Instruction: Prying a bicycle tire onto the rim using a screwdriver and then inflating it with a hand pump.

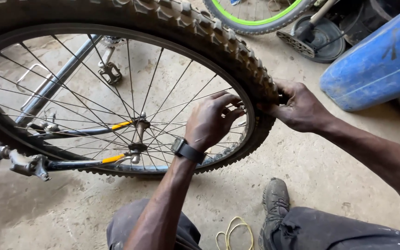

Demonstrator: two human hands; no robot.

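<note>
- The knobby tyre [251,69] is gripped at its outer edge by the right hand [302,109], fingers curled tight over the tread
- The left hand [211,121] is set inside the rim [251,121], fingers [230,99] half closed and pinched near the spokes [172,97]; what is held between the fingertips cannot be told
- The tyre wall lies just between the two sets of fingers
- For good work, the tyre is best kept steady by the right hand while small, even pressure is applied at the rim
- Counted: two wheels, one in hand and a green-rimmed one [255,18] well beyond the fingers; one blue drum [376,60]; one wristwatch [188,150]; one shoe [274,203]; one yellow cord [234,234]
</note>
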